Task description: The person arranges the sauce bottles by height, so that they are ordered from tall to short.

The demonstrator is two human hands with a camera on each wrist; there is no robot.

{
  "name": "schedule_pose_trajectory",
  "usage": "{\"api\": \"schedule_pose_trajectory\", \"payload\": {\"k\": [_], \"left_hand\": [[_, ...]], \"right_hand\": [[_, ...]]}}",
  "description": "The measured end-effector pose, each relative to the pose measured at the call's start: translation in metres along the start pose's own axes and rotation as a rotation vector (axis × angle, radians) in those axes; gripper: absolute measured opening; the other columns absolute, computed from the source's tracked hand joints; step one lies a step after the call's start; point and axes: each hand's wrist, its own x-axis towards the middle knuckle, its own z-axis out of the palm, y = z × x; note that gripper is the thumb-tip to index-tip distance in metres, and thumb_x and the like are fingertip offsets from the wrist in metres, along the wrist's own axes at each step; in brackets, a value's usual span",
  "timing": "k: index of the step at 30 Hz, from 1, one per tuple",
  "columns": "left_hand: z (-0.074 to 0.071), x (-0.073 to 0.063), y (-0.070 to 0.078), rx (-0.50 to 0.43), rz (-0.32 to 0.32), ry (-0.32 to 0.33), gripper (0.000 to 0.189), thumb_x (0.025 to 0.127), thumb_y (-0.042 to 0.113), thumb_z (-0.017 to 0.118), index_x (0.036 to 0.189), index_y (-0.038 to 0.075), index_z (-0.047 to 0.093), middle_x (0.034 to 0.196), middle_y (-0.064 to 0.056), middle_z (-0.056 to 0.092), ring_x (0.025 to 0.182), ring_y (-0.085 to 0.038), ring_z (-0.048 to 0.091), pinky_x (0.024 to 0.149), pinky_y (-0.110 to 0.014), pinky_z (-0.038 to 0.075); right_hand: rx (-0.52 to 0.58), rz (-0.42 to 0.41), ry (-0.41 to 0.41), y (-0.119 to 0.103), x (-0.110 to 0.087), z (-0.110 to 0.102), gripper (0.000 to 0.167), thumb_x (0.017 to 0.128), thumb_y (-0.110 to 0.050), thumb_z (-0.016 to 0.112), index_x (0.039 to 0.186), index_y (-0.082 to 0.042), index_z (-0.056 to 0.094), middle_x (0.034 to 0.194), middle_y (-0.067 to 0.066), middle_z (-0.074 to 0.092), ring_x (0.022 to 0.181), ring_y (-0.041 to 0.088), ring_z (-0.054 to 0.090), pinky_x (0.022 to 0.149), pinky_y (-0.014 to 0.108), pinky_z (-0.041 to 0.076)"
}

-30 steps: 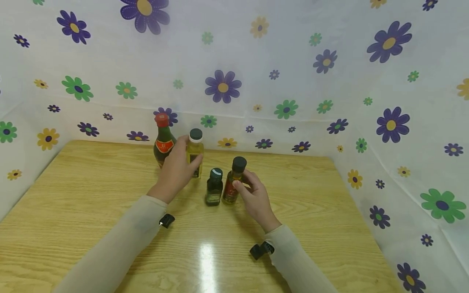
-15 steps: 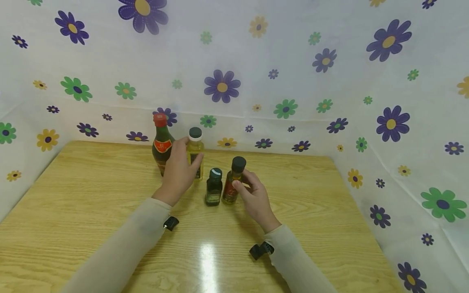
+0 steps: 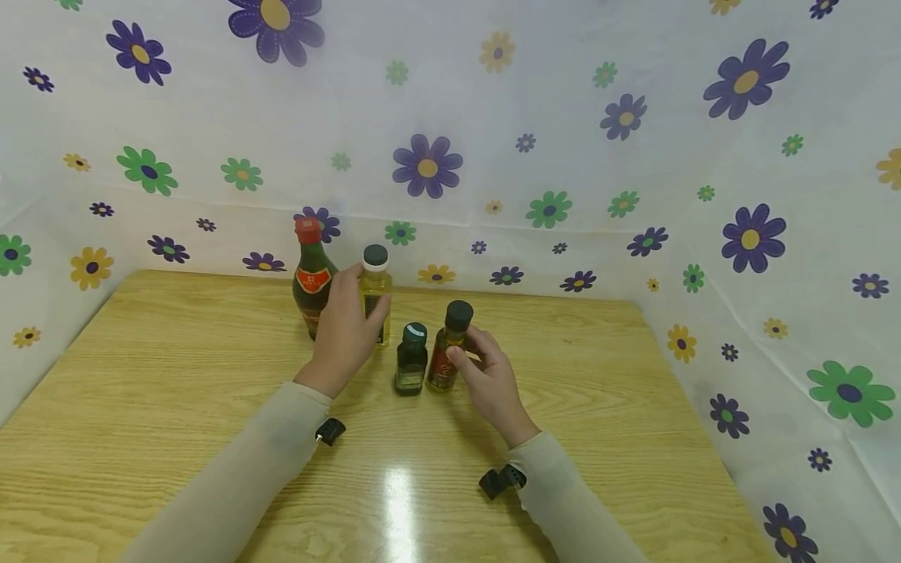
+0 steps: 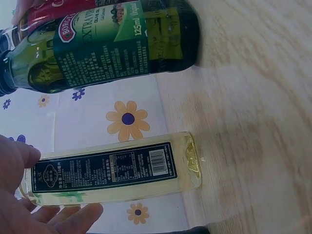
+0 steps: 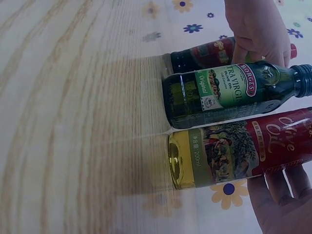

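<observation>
HEAD: left hand (image 3: pixel 345 332) gripping yellow oil bottle (image 3: pixel 378 288) behind small green bottle (image 3: pixel 411 367); right hand (image 3: pixel 494 387) pinching red-label bottle (image 3: pixel 442 363) just beside it | LEFT WRIST: left hand cupping upper end, probably needing steady upright hold | RIGHT WRIST: small green bottle crowding red-label bottle, likely needing gentle moves

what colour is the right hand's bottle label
Red, with a printed scene and olive-green strip; the label shows best in the right wrist view.
</observation>
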Motion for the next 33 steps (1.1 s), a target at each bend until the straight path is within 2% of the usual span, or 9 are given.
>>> {"api": "schedule_pose_trajectory", "payload": {"k": [12,22,28,33], "left_hand": [[-0.001,-0.001,-0.001,0.007,-0.015,0.006,0.063,0.104,0.030,0.064,0.151,-0.003,0.037,0.147,-0.022,0.043,0.125,-0.039,0.056,0.109,-0.055,0.047],[-0.002,-0.006,-0.004,-0.006,-0.012,0.017,0.070,0.103,0.033,0.066,0.156,0.002,0.033,0.153,-0.021,0.040,0.136,-0.037,0.049,0.112,-0.055,0.045],[-0.012,-0.014,-0.001,-0.051,-0.009,0.037,0.068,0.100,0.030,0.070,0.155,0.006,0.037,0.147,-0.019,0.045,0.129,-0.035,0.054,0.101,-0.051,0.054],[-0.026,-0.023,-0.004,-0.090,0.042,0.076,0.057,0.100,0.028,0.071,0.147,0.006,0.048,0.132,-0.014,0.057,0.114,-0.030,0.061,0.093,-0.046,0.057]], "right_hand": [[0.014,-0.005,-0.015,0.002,0.000,0.002,0.044,0.104,-0.014,0.062,0.148,-0.012,0.057,0.131,0.014,0.058,0.128,0.032,0.059,0.105,0.048,0.053],[0.009,-0.009,-0.013,0.003,0.000,0.003,0.044,0.104,-0.015,0.063,0.147,-0.013,0.058,0.130,0.014,0.059,0.127,0.032,0.060,0.105,0.047,0.053],[0.015,-0.002,-0.001,0.003,0.000,0.001,0.044,0.103,-0.014,0.064,0.147,-0.013,0.058,0.130,0.013,0.059,0.127,0.031,0.059,0.104,0.046,0.053],[0.016,-0.010,0.004,0.002,0.000,0.000,0.044,0.103,-0.013,0.064,0.147,-0.013,0.058,0.131,0.014,0.059,0.127,0.032,0.059,0.106,0.049,0.052]]}}
